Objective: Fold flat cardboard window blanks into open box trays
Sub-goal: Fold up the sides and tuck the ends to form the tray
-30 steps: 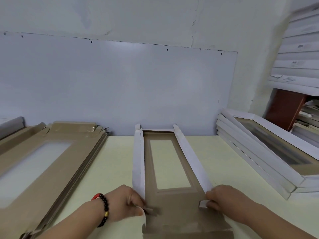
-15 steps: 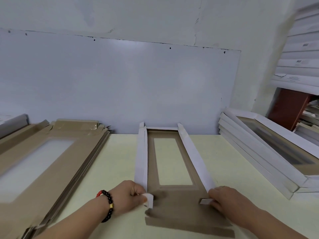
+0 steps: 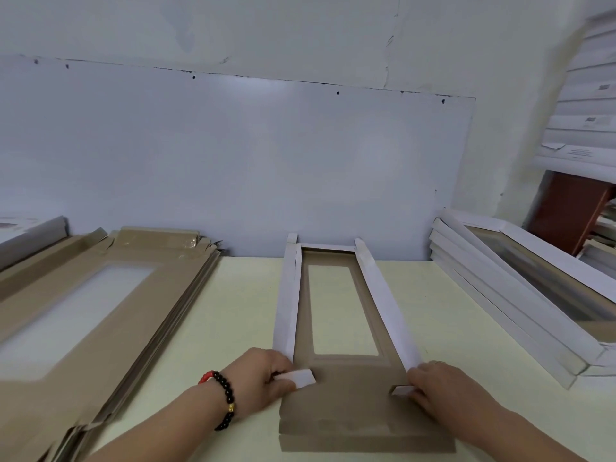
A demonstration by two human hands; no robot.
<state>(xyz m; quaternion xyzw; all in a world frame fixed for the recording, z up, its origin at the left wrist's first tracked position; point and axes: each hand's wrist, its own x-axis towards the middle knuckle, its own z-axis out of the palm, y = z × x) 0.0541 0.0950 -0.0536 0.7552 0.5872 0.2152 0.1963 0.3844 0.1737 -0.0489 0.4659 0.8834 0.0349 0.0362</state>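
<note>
A long brown cardboard window blank (image 3: 351, 388) lies lengthwise on the pale table (image 3: 240, 328), its clear window toward the wall. Both long side walls stand folded up, white outside. At the near end of the left wall, my left hand (image 3: 263, 378), with a bead bracelet on its wrist, pinches a small white corner tab turned inward. My right hand (image 3: 440, 385) pinches the matching tab at the near end of the right wall. The near end flap lies flat, brown side up, toward me.
A thick stack of flat brown blanks (image 3: 83, 311) fills the table's left side. Finished white-walled trays (image 3: 520, 305) are stacked at the right. A white panel (image 3: 233, 161) backs the table. More white boxes (image 3: 586, 121) are piled at the upper right.
Both corner tabs have been bent further inward; the left one now shows as a white flap over the brown base. The blank has slid slightly away from me.
</note>
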